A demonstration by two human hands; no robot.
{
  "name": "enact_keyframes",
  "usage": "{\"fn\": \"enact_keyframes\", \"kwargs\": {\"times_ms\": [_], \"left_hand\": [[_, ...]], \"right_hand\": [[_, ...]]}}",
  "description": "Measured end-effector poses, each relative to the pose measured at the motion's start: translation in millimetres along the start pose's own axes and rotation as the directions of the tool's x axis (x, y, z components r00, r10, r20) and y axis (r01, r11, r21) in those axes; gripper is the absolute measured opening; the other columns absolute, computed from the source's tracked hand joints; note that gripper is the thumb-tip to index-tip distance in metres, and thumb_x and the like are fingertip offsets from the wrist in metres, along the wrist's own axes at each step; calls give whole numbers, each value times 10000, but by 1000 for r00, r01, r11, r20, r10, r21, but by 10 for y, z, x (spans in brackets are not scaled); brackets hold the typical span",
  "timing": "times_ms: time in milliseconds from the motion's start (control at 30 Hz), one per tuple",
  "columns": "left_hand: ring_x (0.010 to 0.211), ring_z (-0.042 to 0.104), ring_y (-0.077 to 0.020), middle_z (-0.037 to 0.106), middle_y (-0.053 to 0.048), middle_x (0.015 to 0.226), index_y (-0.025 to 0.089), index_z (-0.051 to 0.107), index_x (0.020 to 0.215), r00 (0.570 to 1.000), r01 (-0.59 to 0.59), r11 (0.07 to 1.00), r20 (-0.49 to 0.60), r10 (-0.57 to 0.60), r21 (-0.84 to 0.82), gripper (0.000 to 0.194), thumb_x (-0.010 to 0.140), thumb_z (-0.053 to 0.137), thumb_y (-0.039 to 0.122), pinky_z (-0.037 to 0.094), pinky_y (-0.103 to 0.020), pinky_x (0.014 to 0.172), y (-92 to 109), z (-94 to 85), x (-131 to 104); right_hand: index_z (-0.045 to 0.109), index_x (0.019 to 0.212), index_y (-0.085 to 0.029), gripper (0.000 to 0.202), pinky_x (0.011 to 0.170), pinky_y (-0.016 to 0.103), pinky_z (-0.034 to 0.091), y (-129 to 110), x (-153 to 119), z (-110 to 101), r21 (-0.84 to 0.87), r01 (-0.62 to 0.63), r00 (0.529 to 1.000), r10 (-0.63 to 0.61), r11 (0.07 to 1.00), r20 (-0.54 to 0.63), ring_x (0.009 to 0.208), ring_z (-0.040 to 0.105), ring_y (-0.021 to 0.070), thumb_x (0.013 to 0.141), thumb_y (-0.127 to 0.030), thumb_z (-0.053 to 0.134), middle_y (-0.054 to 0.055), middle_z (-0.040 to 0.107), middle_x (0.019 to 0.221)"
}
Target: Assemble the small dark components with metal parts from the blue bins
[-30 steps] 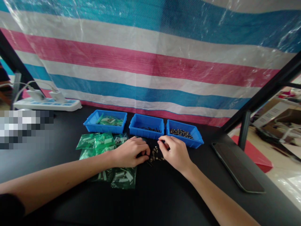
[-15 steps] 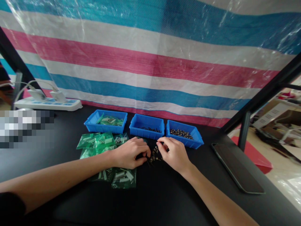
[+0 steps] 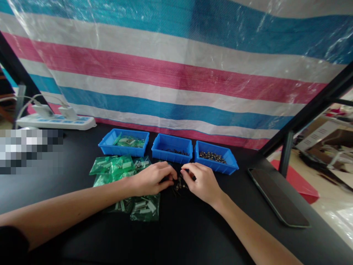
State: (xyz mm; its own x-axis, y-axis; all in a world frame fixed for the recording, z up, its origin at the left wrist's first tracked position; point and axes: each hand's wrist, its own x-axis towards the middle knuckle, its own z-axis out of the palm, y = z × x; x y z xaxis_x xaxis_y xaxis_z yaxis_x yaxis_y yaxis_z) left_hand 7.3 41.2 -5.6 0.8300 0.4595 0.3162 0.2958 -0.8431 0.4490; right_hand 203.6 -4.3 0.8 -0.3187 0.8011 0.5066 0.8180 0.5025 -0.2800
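Note:
Over a small heap of metal pieces that look like screws (image 3: 178, 185), both my hands are close together, fingertips facing each other. My left hand (image 3: 157, 178) has its thumb and forefinger pinched together; anything between them is too small to make out. The right thumb and forefinger of my right hand (image 3: 203, 181) also meet in a pinch, and what they hold is hidden. Green plastic bags (image 3: 118, 166) with white and metal pieces lie under and around my left forearm. One clear greenish bag (image 3: 146, 208) lies in front of my left hand.
Three blue bins stand behind my hands: the left bin (image 3: 124, 150) has green bags, the middle bin (image 3: 171, 155) small dark pieces, the right bin (image 3: 216, 165) shiny small parts. A phone (image 3: 278, 197) lies at right. A power strip (image 3: 82, 123) sits back left.
My right hand has shifted slightly left and down, its thumb and forefinger now pinched nearer my left hand. The left fingertips have closed up a little. Bins and bags stay put.

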Motion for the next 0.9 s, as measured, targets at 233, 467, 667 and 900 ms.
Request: {"fn": "enact_keyframes", "kwargs": {"times_ms": [233,467,667,900], "left_hand": [[784,513,-127,519,-25,849,170,437,905,994,16,993,-110,-29,-119,72,837,457,156,451,-237,691,-18,24,-19],[786,515,-126,519,-26,860,173,426,901,992,14,991,-126,-31,-134,75,831,446,158,463,-253,701,-19,30,-25],[785,508,-125,514,-27,859,173,425,910,991,-3,990,-132,-16,-141,95,822,460,161,460,-255,709,-8,16,-27],[839,503,-147,520,-46,913,173,422,959,988,12,995,-150,-27,-100,184,792,498,177,452,-272,743,19,-8,-37]], "right_hand": [[602,888,-173,124,664,262,385,-115,-38,-15,27,122,988,-124,992,88,683,562,143,822,-201,501,18,639,748],[605,826,-183,87,642,268,367,-162,-42,32,-66,150,983,-141,986,121,671,545,142,827,-204,520,10,619,711],[597,777,-180,126,641,262,376,-167,-50,68,-42,124,988,-119,991,101,673,549,148,837,-167,486,17,621,705],[583,749,-186,143,631,242,397,-141,-26,20,9,59,998,-58,998,-13,635,552,139,831,-168,467,14,598,667]]}}
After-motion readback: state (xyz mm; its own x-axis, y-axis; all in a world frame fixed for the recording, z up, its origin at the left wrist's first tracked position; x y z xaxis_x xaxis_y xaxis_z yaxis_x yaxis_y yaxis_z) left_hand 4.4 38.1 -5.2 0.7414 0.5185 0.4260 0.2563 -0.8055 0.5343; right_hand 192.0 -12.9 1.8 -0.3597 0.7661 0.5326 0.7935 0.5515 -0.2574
